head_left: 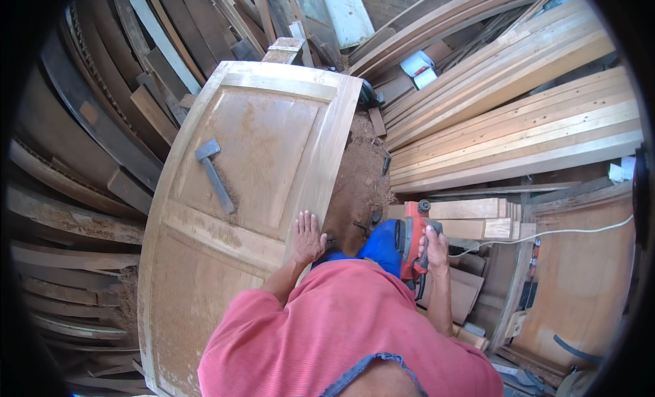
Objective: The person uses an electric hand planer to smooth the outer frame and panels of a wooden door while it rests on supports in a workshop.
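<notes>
A large wooden panelled door (314, 151) lies flat to my left, dusted with sawdust and shavings. My left hand (308, 240) rests on its right-hand frame piece, palm down with the fingers stretched out. A hammer (217, 177) with a grey head and handle lies on the door's upper panel, beyond that hand. On my right side, away from the door, my right hand (434, 249) is wrapped round the handle of a red and black electric planer (410, 241). The planer hangs beside my blue-clad leg, and its underside cannot be made out.
Long planks (505, 137) are stacked at the right. Old boards (102, 117) lean thickly along the left. A white cable (546, 234) runs across the right side. Shavings (358, 172) cover the floor beside the door. A wooden support (283, 51) shows at the door's far end.
</notes>
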A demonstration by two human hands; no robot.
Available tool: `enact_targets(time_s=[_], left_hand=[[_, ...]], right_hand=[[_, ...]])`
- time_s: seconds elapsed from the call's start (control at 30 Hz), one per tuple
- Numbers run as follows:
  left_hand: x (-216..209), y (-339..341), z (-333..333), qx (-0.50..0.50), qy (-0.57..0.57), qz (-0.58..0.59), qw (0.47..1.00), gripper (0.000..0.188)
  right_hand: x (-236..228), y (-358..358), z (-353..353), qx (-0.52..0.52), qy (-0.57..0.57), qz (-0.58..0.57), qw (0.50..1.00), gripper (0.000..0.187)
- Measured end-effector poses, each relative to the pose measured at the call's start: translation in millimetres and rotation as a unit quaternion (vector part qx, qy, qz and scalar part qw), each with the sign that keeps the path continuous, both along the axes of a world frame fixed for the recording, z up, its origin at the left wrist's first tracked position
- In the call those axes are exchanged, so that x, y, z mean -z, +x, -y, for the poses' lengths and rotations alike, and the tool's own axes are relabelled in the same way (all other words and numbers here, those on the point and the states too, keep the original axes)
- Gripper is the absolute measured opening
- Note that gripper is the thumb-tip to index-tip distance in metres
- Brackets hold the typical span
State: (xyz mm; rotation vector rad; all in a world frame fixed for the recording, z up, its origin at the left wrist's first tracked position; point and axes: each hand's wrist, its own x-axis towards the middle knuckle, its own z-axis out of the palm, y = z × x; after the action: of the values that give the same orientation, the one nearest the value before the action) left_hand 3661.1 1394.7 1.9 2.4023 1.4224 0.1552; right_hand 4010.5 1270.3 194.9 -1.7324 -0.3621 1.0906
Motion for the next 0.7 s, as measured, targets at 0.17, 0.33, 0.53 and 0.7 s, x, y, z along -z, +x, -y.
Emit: enact_targets(time_s=[0.17,0.33,0.53,0.7], left_hand=[[5.9,13.6,-20.2,-0.016,0.02,0.036,0.999,0.083],[7.9,40.8,-57.8,-0.03,0.025,0.046,0.998,0.083],[5.8,99.8,-129.0,-0.067,0.029,0.01,0.997,0.083],[2.7,151.4,-215.2,-0.097,0.043,-0.027,0.994,0.085]], right_hand=[[-8.6,26.9,-44.6,0.037,0.047,-0.015,0.998,0.034],[1.5,60.8,-101.4,0.019,0.034,-0.017,0.999,0.029],[35.1,115.7,-193.4,-0.015,0.015,-0.041,0.999,0.027],[44.7,161.9,-296.1,-0.1,-0.017,-0.041,0.994,0.027]])
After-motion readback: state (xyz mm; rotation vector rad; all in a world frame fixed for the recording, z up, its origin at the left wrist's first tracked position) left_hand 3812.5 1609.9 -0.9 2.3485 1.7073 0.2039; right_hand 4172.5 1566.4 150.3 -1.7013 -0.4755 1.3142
